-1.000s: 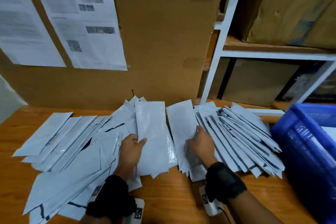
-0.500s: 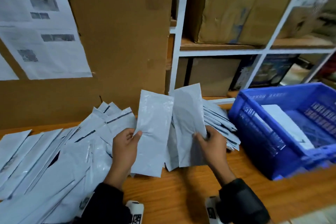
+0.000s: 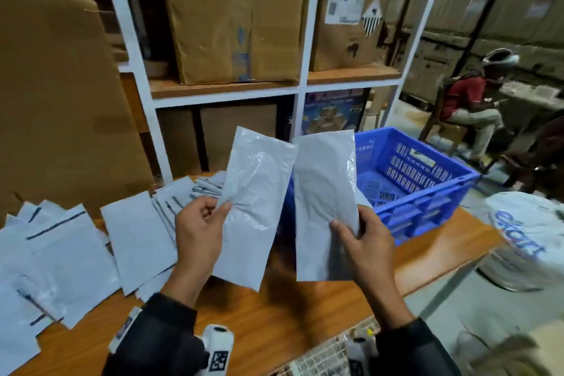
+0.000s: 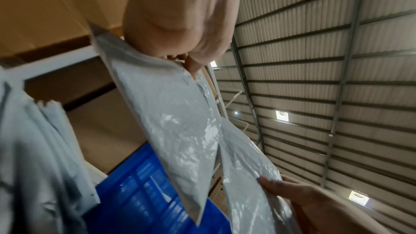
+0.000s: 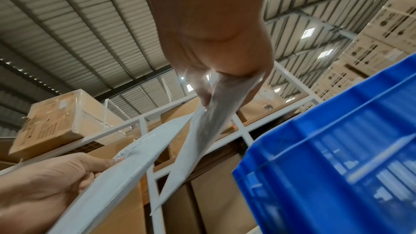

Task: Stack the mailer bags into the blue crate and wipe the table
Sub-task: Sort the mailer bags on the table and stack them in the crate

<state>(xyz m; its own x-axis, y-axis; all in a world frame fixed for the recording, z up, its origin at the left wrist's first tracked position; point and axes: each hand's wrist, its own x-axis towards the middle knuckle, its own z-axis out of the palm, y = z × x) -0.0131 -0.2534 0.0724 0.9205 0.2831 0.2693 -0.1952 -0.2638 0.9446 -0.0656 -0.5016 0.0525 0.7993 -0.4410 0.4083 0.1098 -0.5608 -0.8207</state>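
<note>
Both hands (image 3: 198, 233) (image 3: 363, 246) had lifted off the desk (image 3: 274, 317), each now pinching 1 bag (image 3: 254, 207) (image 3: 325, 204) beside the crate (image 3: 427, 201), ready for stacking.

1. A white sack (image 3: 531, 241) at about 3 o'clock, beside the right end of the surface, carries blue lettering that reads roughly "ekart"; the letters are tilted and partly cut off by the edge of the view.
2. A cardboard box (image 3: 345, 24) on the upper shelf at 1 o'clock bears a white shipping label (image 3: 344, 9) whose print is too small to read, and beside it a diamond-shaped sign (image 3: 373, 19) with black and white vertical stripes.
3. A label (image 3: 422, 158) on the far inner wall of the blue crate (image 3: 427, 201) is blurred and cannot be read.
</note>
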